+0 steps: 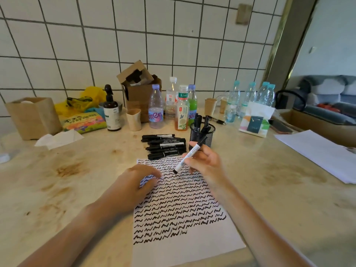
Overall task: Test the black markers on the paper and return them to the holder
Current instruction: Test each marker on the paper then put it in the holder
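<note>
A white sheet of paper [185, 247] lies in front of me, covered in rows of black squiggles. My right hand [206, 162] holds a marker [187, 158] with a white label, its tip pointing down-left just above the upper part of the sheet. My left hand [134, 182] rests with curled fingers on the paper's upper left corner. A pile of several black markers [164, 146] lies just beyond the sheet. To its right stands the black mesh holder [201, 134], with a few markers upright inside.
Behind the pile stand several bottles [156, 106], paper cups [133, 119], a cardboard box [140, 89] and a pump bottle [112, 110]. A brown bag [32, 117] sits far left, a tissue pack [256, 120] right. Spare white sheets [323, 153] lie at the right edge.
</note>
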